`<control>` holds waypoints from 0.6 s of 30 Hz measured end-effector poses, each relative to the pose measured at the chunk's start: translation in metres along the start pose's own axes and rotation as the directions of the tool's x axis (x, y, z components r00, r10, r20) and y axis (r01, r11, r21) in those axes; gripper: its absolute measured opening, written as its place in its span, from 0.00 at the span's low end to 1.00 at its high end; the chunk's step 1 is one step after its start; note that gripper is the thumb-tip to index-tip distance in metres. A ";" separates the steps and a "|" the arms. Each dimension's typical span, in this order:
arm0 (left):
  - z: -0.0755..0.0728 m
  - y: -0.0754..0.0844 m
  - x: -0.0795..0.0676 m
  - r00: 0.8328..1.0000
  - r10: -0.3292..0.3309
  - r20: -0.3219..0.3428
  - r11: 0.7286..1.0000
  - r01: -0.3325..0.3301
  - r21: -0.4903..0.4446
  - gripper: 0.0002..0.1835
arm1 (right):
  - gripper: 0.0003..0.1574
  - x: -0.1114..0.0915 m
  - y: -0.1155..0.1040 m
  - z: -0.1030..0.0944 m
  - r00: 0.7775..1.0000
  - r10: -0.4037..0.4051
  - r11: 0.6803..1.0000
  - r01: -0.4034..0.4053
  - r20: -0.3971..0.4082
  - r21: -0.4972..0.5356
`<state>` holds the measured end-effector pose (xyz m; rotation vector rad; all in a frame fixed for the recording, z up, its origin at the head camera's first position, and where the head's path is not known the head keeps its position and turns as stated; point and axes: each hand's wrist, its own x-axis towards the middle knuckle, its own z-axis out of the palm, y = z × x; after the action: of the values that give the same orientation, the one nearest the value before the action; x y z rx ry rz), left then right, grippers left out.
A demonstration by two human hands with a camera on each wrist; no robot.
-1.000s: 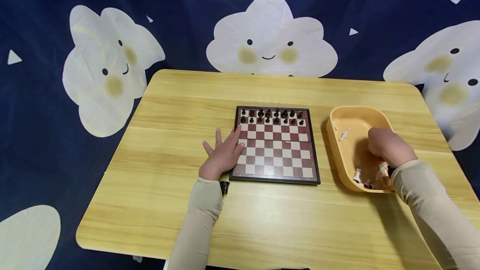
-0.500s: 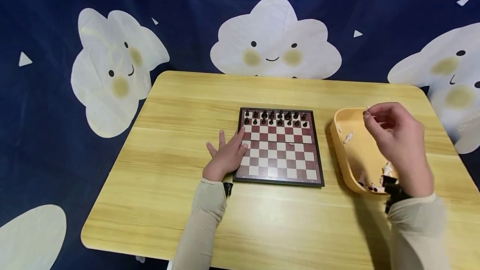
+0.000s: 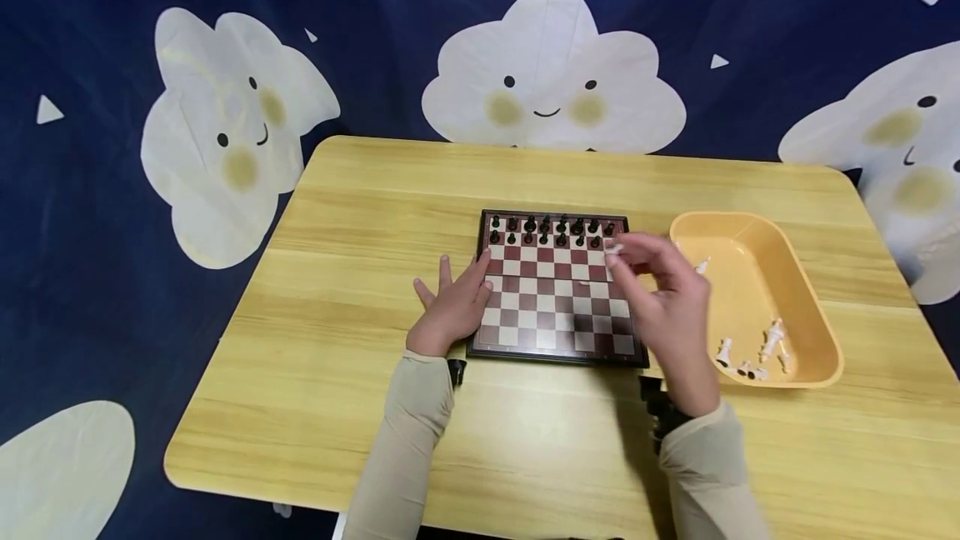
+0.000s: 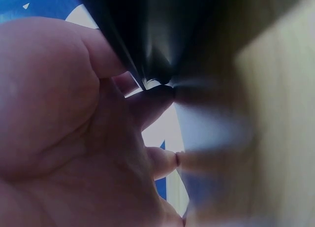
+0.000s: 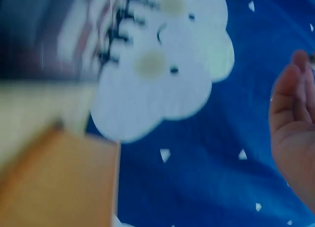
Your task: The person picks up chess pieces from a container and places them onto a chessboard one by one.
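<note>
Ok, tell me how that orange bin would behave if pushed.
The bin looks like smooth moulded plastic, so it probably holds its shape. With just a few small white chess pieces visible inside, it's likely light and easy to slide. Being broad and low, it seems unlikely to tip, though the loose pieces may roll.

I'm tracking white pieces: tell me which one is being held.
The white piece pinched by the right hand, outside the orange tray; the white pieces inside aren't held.

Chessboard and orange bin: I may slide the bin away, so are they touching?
Apart. The head view shows wood-grain tabletop between the chessboard and the orange bin, just beyond the right hand.
</note>
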<state>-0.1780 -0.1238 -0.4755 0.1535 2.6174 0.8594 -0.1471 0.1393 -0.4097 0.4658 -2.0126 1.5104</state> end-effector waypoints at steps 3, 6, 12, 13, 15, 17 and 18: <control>-0.001 0.000 0.000 1.000 0.000 0.000 1.000 0.000 -0.002 0.31 | 0.17 -0.006 0.001 0.023 0.995 0.064 0.996 -0.059 0.077 -0.066; -0.001 0.000 -0.001 1.000 0.002 0.004 1.000 -0.002 -0.003 0.31 | 0.16 -0.012 0.001 0.044 0.984 0.124 0.988 -0.110 0.129 -0.108; -0.002 0.001 -0.001 1.000 0.012 0.006 1.000 -0.012 -0.004 0.31 | 0.11 -0.022 0.003 0.072 0.936 0.257 0.963 -0.228 0.242 -0.142; -0.003 0.002 -0.001 1.000 0.014 0.006 1.000 -0.014 -0.004 0.31 | 0.10 -0.023 0.003 0.075 0.920 0.290 0.954 -0.255 0.263 -0.161; -0.003 0.002 -0.002 1.000 0.015 0.004 1.000 -0.015 -0.002 0.31 | 0.09 -0.025 0.002 0.080 0.882 0.354 0.931 -0.299 0.310 -0.211; -0.004 0.002 -0.002 1.000 0.010 0.006 1.000 -0.010 0.004 0.31 | 0.11 -0.028 0.002 0.086 0.842 0.413 0.906 -0.341 0.347 -0.249; -0.004 0.002 -0.003 1.000 0.007 0.007 1.000 -0.007 0.004 0.31 | 0.12 -0.029 0.001 0.088 0.823 0.440 0.894 -0.363 0.361 -0.262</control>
<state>-0.1770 -0.1248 -0.4705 0.1669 2.6141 0.8539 -0.1463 0.0538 -0.4460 0.3093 -2.6966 1.5369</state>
